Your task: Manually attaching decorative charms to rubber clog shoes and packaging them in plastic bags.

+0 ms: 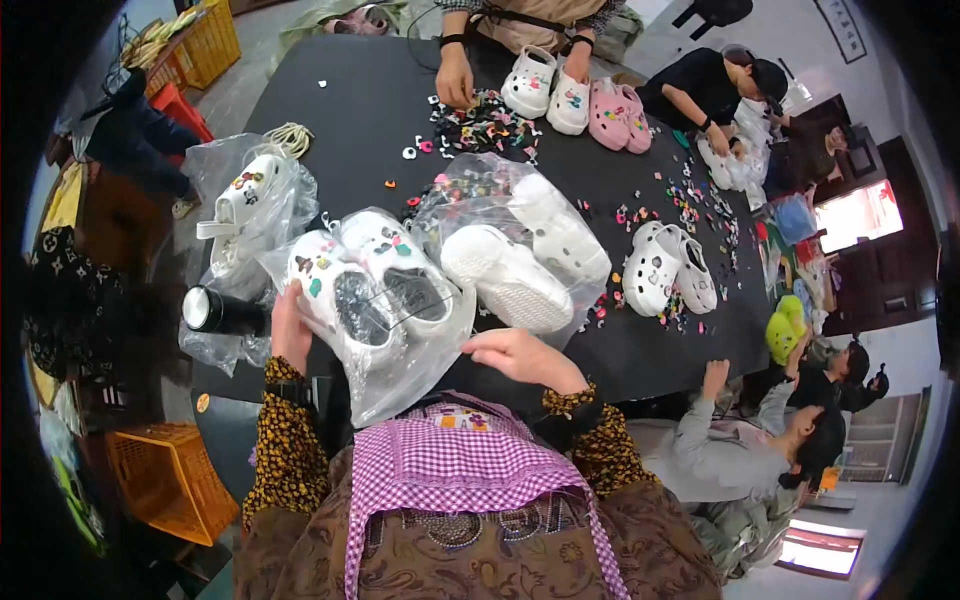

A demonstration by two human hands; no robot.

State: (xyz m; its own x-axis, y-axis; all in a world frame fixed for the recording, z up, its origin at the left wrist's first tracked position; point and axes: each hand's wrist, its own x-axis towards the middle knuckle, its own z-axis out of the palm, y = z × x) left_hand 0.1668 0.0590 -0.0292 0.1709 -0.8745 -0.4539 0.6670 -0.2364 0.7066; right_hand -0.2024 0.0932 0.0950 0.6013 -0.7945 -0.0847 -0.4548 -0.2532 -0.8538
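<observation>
A pair of white clogs [378, 240] with colourful charms lies inside a clear plastic bag [385, 385] in front of me. My left hand [290, 328] is closed on the bag's left side, the thumb against the plastic. On the opposite side, my right hand [528, 360] pinches the bag's edge between thumb and fingers. Just beyond that hand is a second clear bag [465, 195] with white clogs, one showing its ridged sole [535, 300]. To the left, another bagged white clog [248, 190] lies near a black cylinder [212, 310] with a white end.
Loose charms [490, 125] are heaped on the dark table [350, 110]. White clogs [655, 270] and pink clogs [620, 118] stand farther off. Across the table, another person's hand [456, 78] is over the charms. People work along the right. An orange crate [175, 480] sits lower left.
</observation>
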